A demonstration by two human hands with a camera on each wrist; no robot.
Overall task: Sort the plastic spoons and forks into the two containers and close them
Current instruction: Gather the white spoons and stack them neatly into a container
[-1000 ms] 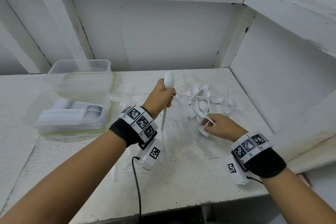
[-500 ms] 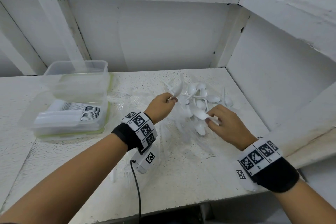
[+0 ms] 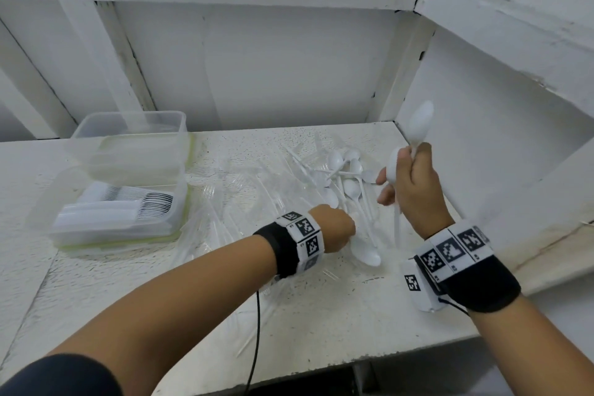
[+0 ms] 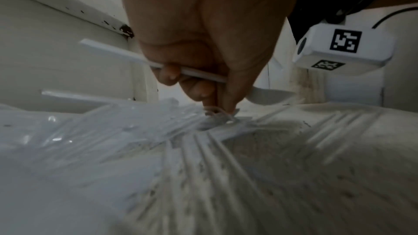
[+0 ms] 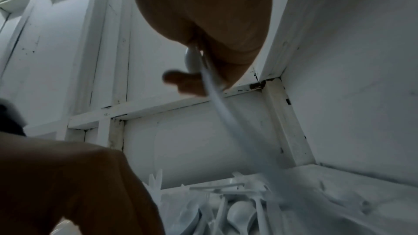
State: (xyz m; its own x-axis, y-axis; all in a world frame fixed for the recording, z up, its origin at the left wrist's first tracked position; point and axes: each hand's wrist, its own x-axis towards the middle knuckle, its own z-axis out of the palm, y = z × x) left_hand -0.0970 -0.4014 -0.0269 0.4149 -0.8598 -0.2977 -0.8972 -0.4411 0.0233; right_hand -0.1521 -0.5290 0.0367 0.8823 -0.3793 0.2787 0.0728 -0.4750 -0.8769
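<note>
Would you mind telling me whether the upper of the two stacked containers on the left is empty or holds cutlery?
Empty: through the clear walls of the upper container nothing shows, while the lower container holds a row of cutlery.

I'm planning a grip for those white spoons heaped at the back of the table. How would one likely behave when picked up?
Probably light: the right hand holds spoons upright by thin handles alone. Likely slippery and apt to tangle, since the spoon pile lies crisscrossed, smooth and glossy. The slim handle looks springy rather than rigid, though blur makes that uncertain.
</note>
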